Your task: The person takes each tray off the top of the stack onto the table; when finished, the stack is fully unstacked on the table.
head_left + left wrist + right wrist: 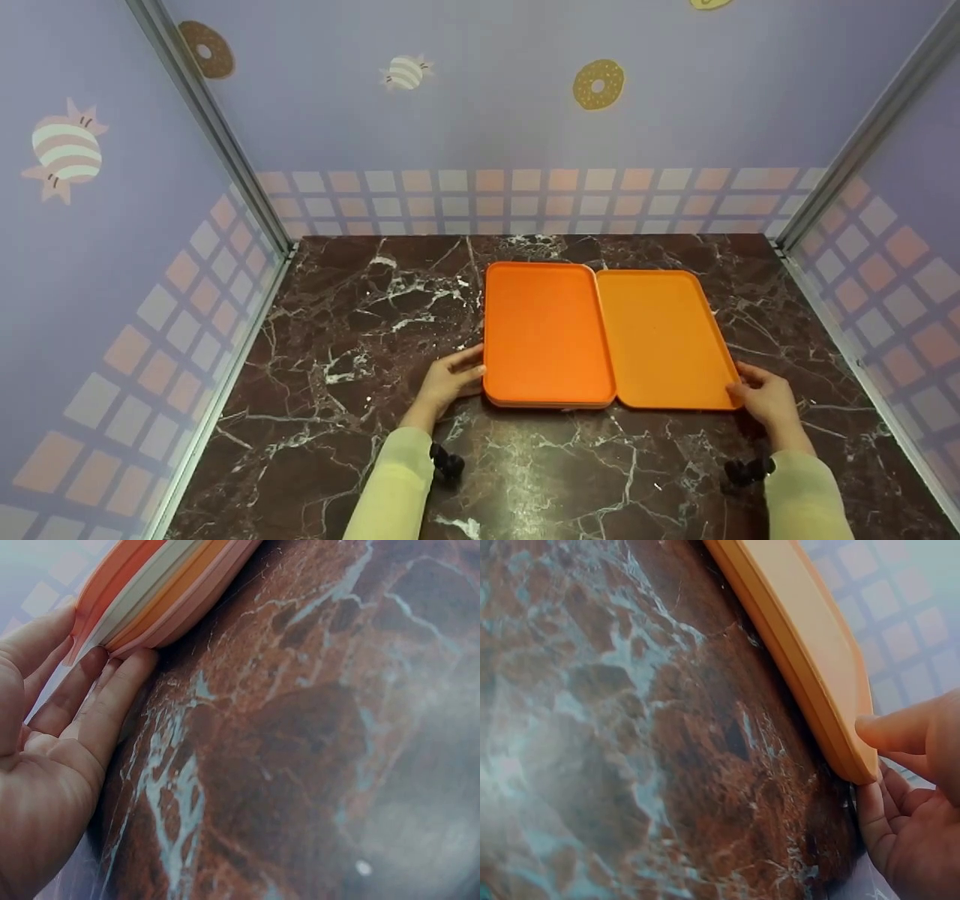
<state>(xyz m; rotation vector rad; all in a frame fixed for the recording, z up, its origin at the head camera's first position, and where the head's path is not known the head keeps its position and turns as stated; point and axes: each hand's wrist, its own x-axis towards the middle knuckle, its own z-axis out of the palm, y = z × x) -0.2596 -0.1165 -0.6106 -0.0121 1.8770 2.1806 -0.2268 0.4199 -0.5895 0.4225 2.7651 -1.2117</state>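
Note:
A bright orange rectangular tray (547, 337) lies on top of a stack. In the left wrist view the stack's edges (161, 585) show orange-red, pale, orange and pink layers. My left hand (446, 382) touches the stack's left side near the front corner, its fingers extended against the rims. Right beside the stack is a yellow-orange tray (664, 337), its left edge up against it. My right hand (769, 397) pinches that tray's front right corner, thumb on the rim and fingers below. Whether this corner is off the table, I cannot tell.
The trays are on a dark marbled tabletop (360, 330). Patterned panels stand at the back (495, 135), left (97, 247) and right (885, 247). Small black devices are strapped at the left wrist (448, 463) and right wrist (748, 471).

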